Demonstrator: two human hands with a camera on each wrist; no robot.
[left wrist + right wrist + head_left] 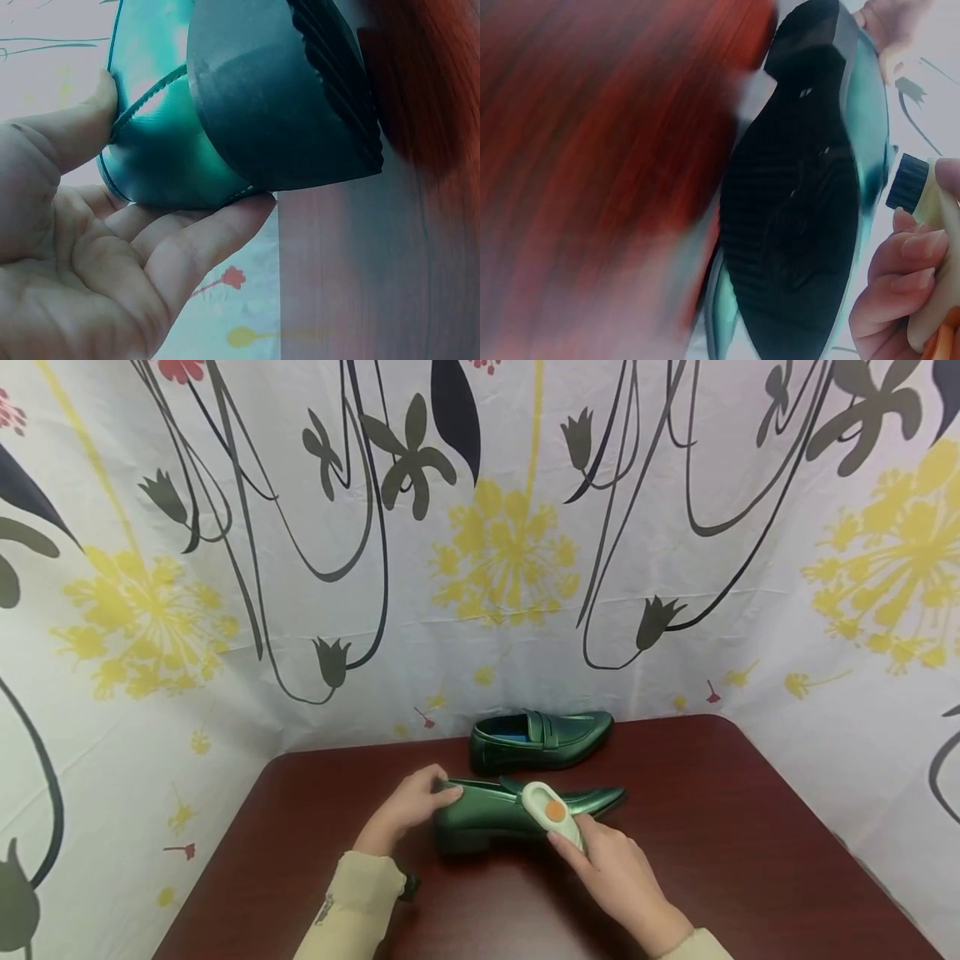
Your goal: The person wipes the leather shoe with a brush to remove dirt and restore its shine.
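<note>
My left hand (pixel 408 802) grips a shiny green loafer (pixel 483 814) at its heel end, thumb on the upper rim and fingers round the back. In the left wrist view the dark heel block (pixel 262 97) faces the camera. The loafer's black sole (pixel 795 202) shows from below in the right wrist view, raised off the table. A pale green brush (pixel 542 806) with an orange spot is held by my right hand (pixel 618 870), its handle overlapping the loafer's front in the head view. Its short dark bristle end (pixel 908 183) points at the shoe's upper.
The matching green loafer (pixel 577 747) with a blue insole lies on its sole behind, near the far edge of the dark red table (pixel 705 827). A white cloth with printed flowers (pixel 465 677) hangs along the back and sides.
</note>
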